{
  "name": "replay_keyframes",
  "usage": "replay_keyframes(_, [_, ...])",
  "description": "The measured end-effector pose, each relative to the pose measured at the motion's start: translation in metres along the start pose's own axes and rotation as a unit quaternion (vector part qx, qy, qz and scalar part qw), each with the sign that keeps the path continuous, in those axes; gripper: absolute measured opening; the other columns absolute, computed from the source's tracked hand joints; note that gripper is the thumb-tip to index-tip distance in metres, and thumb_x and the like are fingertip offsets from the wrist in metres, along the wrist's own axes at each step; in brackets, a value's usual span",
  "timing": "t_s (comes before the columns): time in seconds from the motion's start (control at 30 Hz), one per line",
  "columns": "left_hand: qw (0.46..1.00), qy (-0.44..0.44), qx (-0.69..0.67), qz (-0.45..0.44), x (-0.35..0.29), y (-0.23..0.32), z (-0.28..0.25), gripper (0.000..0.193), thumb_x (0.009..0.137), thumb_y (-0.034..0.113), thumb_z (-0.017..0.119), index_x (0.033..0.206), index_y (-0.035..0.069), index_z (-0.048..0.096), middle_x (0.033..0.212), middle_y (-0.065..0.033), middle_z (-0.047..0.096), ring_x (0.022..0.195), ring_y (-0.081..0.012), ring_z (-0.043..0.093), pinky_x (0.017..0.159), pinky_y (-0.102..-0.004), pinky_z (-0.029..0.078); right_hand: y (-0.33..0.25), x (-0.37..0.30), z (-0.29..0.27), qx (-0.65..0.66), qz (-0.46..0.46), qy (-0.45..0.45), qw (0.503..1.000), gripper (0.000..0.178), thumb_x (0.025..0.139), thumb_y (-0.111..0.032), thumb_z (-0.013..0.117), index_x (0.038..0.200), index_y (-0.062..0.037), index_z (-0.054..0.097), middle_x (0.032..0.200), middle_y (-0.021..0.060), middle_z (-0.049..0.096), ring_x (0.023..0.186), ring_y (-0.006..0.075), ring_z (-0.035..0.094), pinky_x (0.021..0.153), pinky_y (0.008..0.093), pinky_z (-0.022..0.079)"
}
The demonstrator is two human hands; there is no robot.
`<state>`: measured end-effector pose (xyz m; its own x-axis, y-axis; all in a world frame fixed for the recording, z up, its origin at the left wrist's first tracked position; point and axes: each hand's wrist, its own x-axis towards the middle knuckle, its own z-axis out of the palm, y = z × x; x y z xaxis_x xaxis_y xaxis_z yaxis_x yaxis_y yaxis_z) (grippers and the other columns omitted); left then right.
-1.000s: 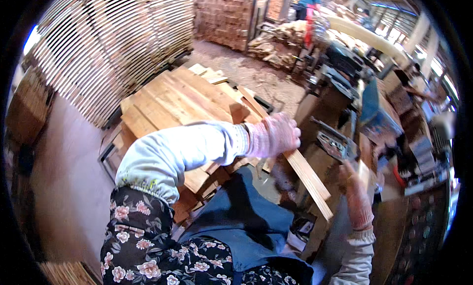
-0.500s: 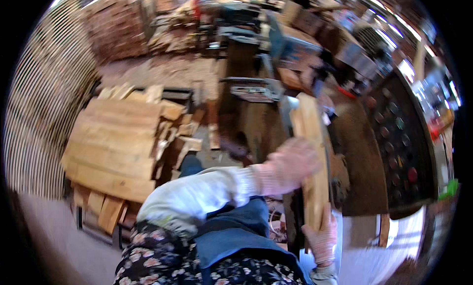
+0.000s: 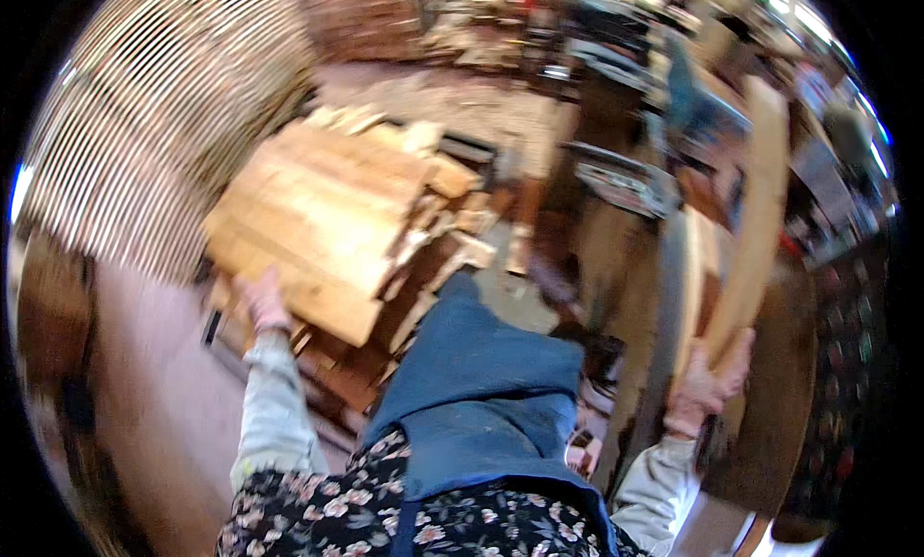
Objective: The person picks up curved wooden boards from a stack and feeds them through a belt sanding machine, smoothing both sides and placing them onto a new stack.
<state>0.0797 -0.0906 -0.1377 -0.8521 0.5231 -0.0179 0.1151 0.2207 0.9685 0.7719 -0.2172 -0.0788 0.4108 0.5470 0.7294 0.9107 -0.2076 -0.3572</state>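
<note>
Left hand: ours [image 3: 262,299] is at the near left edge of the stack of wide boards [image 3: 313,210], its arm stretched out; blur keeps us from telling whether its fingers are spread or pressed together.
Right hand: ours [image 3: 703,393] has its fingers closed about the near end of a long board [image 3: 758,201], pinching it.
Long board: we see it run up and away from our right hand, slightly bowed by the lens; we cannot tell whether its far end rests on anything.
Pale strip: a second piece of wood [image 3: 691,278] lies just left of the long board, beside a grey rail [image 3: 666,302].
Worktop: its brown surface [image 3: 606,259] runs left of the rail, a metal fitting [image 3: 621,186] across it.
Offcuts: loose pieces [image 3: 452,210] lie along the right side of our stack.
Apron: our blue one [image 3: 491,384] hangs between both arms.
</note>
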Motion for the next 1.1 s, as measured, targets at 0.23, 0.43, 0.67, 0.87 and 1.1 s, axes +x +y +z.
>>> replay_keyframes(0.23, [0.998, -0.014, 0.016, -0.061, 0.087, -0.074, -0.024, 0.056, 0.084, 0.023, 0.082, 0.125, -0.010, 0.064, 0.121, -0.0174, 0.071, 0.109, -0.0298, 0.066, 0.101, -0.0405, 0.050, -0.028, 0.073, 0.074, 0.052, -0.040, -0.031, 0.997, 0.076, 0.089, -0.018, 0.080, 0.155, -0.0007, 0.046, 0.156, 0.0219, 0.048, 0.141, 0.0387, 0.050, 0.120, 0.0445, 0.037])
replay_keyframes(0.43, [0.948, -0.064, -0.310, -0.048, 0.121, -0.071, -0.028, 0.048, 0.092, 0.022, 0.081, 0.124, -0.010, 0.066, 0.122, -0.0169, 0.071, 0.106, -0.0266, 0.066, 0.099, -0.0410, 0.051, -0.027, -0.068, -0.068, -0.047, 0.049, -0.157, 0.985, 0.082, 0.079, -0.011, 0.077, 0.156, -0.0073, 0.050, 0.149, 0.0223, 0.056, 0.134, 0.0419, 0.055, 0.115, 0.0483, 0.043])
replay_keyframes(0.67, [0.930, -0.086, -0.311, -0.174, 0.141, -0.077, 0.052, 0.053, 0.095, 0.014, 0.071, 0.142, -0.006, 0.056, 0.139, -0.0191, 0.063, 0.122, -0.0336, 0.063, 0.112, -0.0466, 0.047, -0.073, -0.130, -0.209, -0.225, -0.050, -0.235, 0.944, 0.042, 0.094, -0.019, 0.072, 0.133, -0.0056, 0.068, 0.131, 0.0261, 0.066, 0.109, 0.0458, 0.066, 0.096, 0.0568, 0.053])
replay_keyframes(0.87, [0.944, -0.102, -0.302, -0.082, 0.112, -0.031, 0.066, 0.052, 0.084, 0.012, 0.083, 0.128, -0.010, 0.067, 0.125, -0.0154, 0.071, 0.109, -0.0306, 0.067, 0.101, -0.0423, 0.054, -0.024, -0.084, -0.144, -0.120, -0.194, -0.167, 0.959, 0.044, 0.093, -0.020, 0.071, 0.133, -0.0030, 0.066, 0.134, 0.0277, 0.064, 0.111, 0.0450, 0.065, 0.096, 0.0552, 0.053])
replay_keyframes(1.1, [0.877, -0.205, -0.406, -0.154, -0.014, 0.050, 0.019, 0.039, 0.092, 0.019, 0.076, 0.123, -0.003, 0.072, 0.119, -0.0121, 0.075, 0.102, -0.0256, 0.071, 0.096, -0.0388, 0.057, -0.038, 0.048, 0.006, -0.186, -0.142, -0.298, 0.925, 0.041, 0.095, -0.022, 0.067, 0.130, -0.0021, 0.065, 0.133, 0.0283, 0.064, 0.120, 0.0461, 0.062, 0.102, 0.0490, 0.051])
